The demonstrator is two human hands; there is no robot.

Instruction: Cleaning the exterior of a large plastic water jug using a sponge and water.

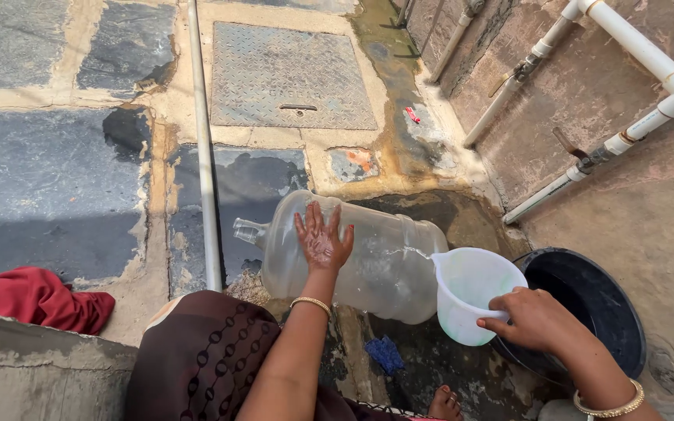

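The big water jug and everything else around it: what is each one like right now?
Clear water jug: lying on its side, cap off as far as shows.
White mug: tilted, pouring water onto the jug.
Black tub: upright, contents too dark to tell.
Left hand: open, flat on the jug.
Right hand: gripping the mug's handle.
Metal ground cover: closed.
Ground: wet near the jug.

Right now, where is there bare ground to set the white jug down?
Free: the dark stone slabs left of the thin pipe, and the metal cover beyond the big clear bottle. Crowded: around the right hand, where the white jug, black tub and bottle sit close. The left hand rests on the bottle.
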